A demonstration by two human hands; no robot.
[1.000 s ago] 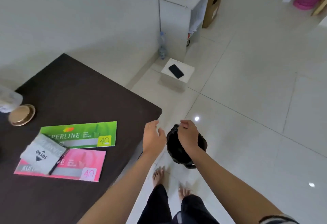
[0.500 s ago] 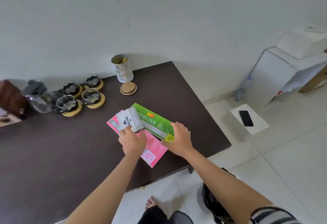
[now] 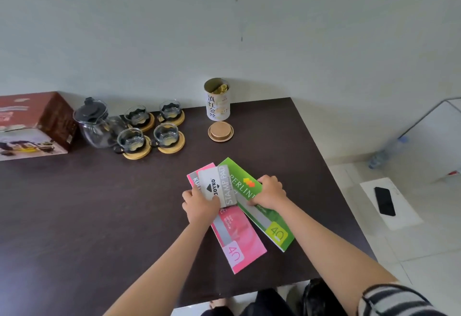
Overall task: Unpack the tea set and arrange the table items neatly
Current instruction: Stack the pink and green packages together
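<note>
Two hands on stationery, dark brown wooden table (image 3: 99, 216).
Left hand (image 3: 199, 206) gripping grey stamp pad box (image 3: 217, 186); right hand (image 3: 270, 192), fingers curled, pressing green paper pack (image 3: 264, 216).

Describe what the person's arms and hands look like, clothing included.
Both forearms are bare. The left hand and right hand wear no gloves, and no rings or watch can be seen. A striped sleeve, dark with pale bands, covers the right upper arm at the frame's edge. No left sleeve is in view.
</note>
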